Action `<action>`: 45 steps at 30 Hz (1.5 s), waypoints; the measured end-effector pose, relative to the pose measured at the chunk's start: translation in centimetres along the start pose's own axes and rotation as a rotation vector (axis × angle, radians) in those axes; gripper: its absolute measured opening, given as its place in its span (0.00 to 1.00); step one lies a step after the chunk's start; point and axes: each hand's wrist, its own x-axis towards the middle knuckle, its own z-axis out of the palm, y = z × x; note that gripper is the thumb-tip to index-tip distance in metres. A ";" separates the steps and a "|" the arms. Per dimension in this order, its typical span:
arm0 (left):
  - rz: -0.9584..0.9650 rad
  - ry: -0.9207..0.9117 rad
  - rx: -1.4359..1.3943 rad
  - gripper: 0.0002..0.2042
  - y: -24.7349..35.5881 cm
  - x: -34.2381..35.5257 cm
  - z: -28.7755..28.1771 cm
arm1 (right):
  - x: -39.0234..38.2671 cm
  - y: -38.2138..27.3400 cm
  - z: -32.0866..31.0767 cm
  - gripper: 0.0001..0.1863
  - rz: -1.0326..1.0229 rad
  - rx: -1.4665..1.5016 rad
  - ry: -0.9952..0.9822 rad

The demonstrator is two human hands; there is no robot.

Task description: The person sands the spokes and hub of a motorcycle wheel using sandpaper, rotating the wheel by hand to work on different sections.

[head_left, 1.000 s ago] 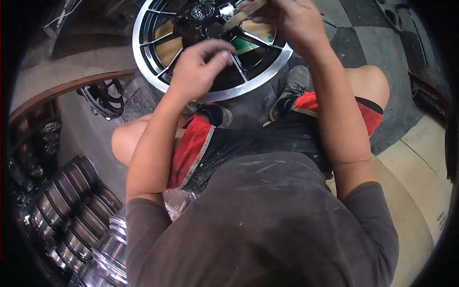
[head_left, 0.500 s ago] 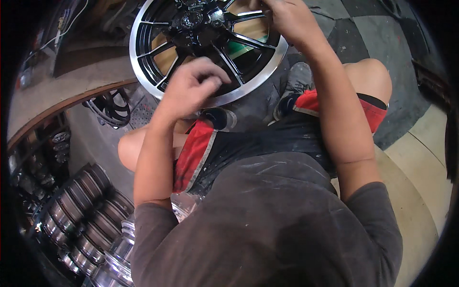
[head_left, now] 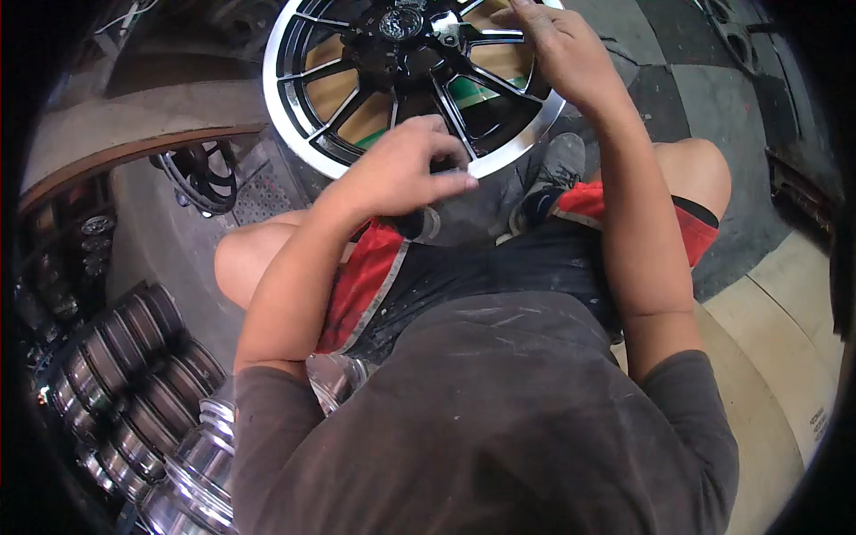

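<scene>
**Two bare hands at a black spoked wheel with a bright rim**

The wheel (head_left: 412,64), seen partly cut off by the top of the view, lies face up in front of the person; what bears it cannot be made out. Its spokes are glossy black with silvery faces, and a polished rim (head_left: 294,134) encircles them. Tan material (head_left: 501,61) and green material (head_left: 471,92) show through the openings.

The left hand (head_left: 412,169) is over the wheel's near edge, its fingers curled and its thumb apart from them, with nothing visible in the grip; contact with the rim cannot be judged. The right hand (head_left: 571,53) is at the wheel's right edge, fingers directed inward over the spokes; whether its grip is apart or together cannot be told.

Nearer the person, a grey shoe (head_left: 560,162) stands on the floor just beside the wheel's near right edge. Farther left, a second dark wheel (head_left: 201,178) sits below a grey panel (head_left: 143,129) with a brown edge, near a perforated plate (head_left: 267,192). Stacked metallic wheels (head_left: 125,357) occupy the lower left; pale boards (head_left: 758,357) lie at the lower right.
</scene>
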 end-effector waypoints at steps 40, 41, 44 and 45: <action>0.081 -0.127 0.237 0.25 1.5 -4.1 -0.7 | -10.9 -0.9 5.1 0.29 0.472 -0.264 -0.385; 0.082 -0.141 0.225 0.25 1.5 -4.1 -0.9 | -11.0 -0.5 5.1 0.29 0.474 -0.272 -0.371; 0.080 -0.130 0.211 0.24 1.4 -4.4 -0.7 | -11.0 -1.0 5.2 0.30 0.488 -0.290 -0.363; 0.080 -0.106 0.212 0.24 1.4 -4.5 -0.6 | -11.0 -1.3 5.2 0.31 0.500 -0.298 -0.365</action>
